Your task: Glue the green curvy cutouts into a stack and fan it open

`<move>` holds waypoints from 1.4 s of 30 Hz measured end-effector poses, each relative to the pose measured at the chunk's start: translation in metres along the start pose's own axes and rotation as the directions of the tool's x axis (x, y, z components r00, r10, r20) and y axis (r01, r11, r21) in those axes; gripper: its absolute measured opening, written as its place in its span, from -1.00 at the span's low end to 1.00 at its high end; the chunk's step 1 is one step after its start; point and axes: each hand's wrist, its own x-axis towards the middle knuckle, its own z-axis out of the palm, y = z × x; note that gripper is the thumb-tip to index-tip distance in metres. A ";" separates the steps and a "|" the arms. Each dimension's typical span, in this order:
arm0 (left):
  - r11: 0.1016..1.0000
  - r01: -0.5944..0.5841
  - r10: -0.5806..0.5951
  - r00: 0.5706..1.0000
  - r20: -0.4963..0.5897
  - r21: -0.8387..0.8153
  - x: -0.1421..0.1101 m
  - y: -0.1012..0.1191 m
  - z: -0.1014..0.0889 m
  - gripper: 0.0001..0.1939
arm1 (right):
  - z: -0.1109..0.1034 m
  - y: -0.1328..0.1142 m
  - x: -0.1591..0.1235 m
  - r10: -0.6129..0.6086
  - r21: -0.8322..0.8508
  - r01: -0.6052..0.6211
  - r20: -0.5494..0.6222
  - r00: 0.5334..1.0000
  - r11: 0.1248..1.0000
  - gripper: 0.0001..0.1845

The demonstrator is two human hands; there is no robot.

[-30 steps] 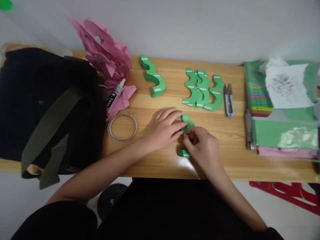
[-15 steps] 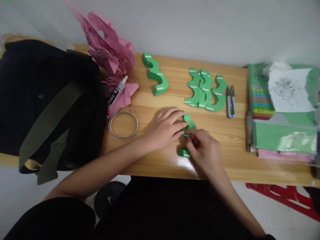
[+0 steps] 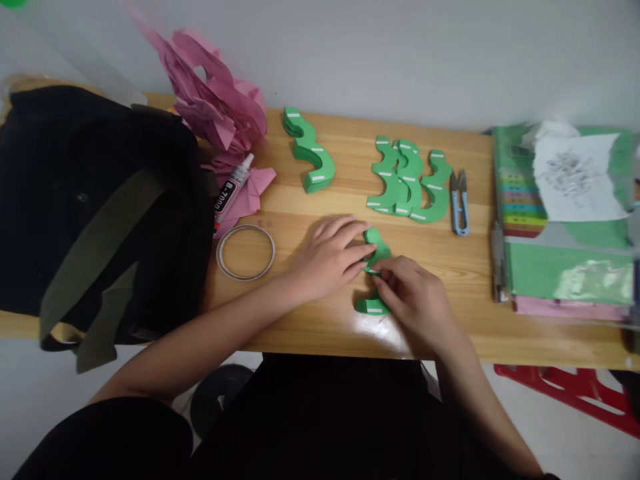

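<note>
In front of me on the table lies a wavy stack of green paper cut-outs [image 3: 380,250], with short white strips on it. My left hand [image 3: 333,257] lies flat with spread fingers, its fingertips pressing on the stack's left edge. My right hand [image 3: 413,287] is closed in a pinch at a white strip [image 3: 374,271] in the middle of the stack. Its fingers cover part of the cut-outs. Below them shows the stack's lower end, bearing another white strip. Farther back are overlapping green cut-outs [image 3: 395,190] and a separate green stack [image 3: 315,150], also marked with white strips.
Blue thread snips [image 3: 461,203] lie right of the cut-outs. Leftward are a tape roll [image 3: 245,252], a B-7000 glue tube [image 3: 233,190], crumpled pink paper [image 3: 220,100] and a black bag [image 3: 100,200]. Packs of coloured paper [image 3: 565,267] sit at the right.
My right hand has shifted slightly to the right, with its thumb lower, uncovering more of the stack's lower end. My left hand stays in place.
</note>
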 end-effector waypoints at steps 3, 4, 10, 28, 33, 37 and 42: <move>1.000 0.002 -0.002 1.000 0.000 -0.003 0.000 0.000 0.000 -0.76 | 0.001 0.001 0.001 -0.015 -0.018 0.015 0.010 1.000 1.000 -0.92; 1.000 0.003 -0.003 1.000 0.001 -0.005 0.000 0.000 0.000 -0.76 | 0.001 0.001 0.002 -0.014 -0.008 0.014 0.014 1.000 1.000 -0.93; 1.000 0.000 0.000 1.000 0.001 -0.005 0.000 0.000 0.000 -0.75 | 0.001 0.003 0.003 -0.015 0.005 0.015 0.002 1.000 1.000 -0.95; 1.000 0.000 0.000 1.000 0.015 0.004 0.000 0.000 -0.002 -0.76 | 0.007 0.004 0.006 0.057 0.028 -0.057 0.012 0.998 0.998 -0.88; 1.000 0.000 0.000 1.000 0.019 0.013 0.000 0.000 -0.001 -0.76 | 0.009 0.004 0.009 0.104 0.069 -0.103 0.001 0.995 0.992 -0.92; 1.000 -0.006 0.006 1.000 0.021 0.013 -0.001 -0.002 0.001 -0.75 | 0.010 0.004 0.011 0.116 0.082 -0.117 0.022 0.993 0.990 -0.93; 1.000 -0.018 0.018 1.000 0.010 0.011 -0.001 -0.002 0.000 -0.75 | 0.009 0.005 0.010 0.127 0.117 -0.132 0.046 0.991 0.984 -0.91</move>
